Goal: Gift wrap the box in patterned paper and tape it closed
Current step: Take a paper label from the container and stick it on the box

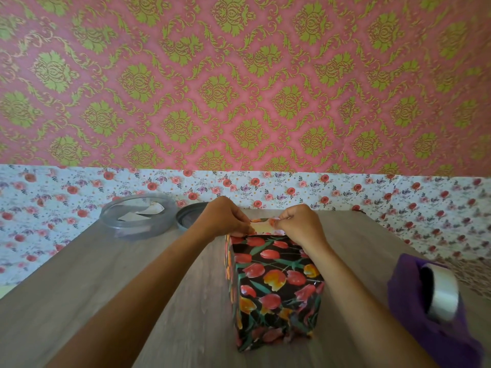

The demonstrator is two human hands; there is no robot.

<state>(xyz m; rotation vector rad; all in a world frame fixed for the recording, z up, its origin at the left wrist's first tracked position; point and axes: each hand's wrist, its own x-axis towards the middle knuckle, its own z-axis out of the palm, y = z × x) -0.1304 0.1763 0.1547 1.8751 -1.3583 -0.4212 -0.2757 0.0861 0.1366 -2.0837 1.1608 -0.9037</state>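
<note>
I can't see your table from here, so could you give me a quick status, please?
Left hand and right hand both pinching the paper flap at the box far end. Tape dispenser right, untouched. Nothing blocking.

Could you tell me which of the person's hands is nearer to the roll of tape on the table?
Right. The right hand pinches paper at the box's far end, on the side toward the tape roll; the left hand is beyond it.

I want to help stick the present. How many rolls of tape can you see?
1. The tape roll sits in a purple dispenser on the table, right of the wrapped box. Others may be out of view.
</note>
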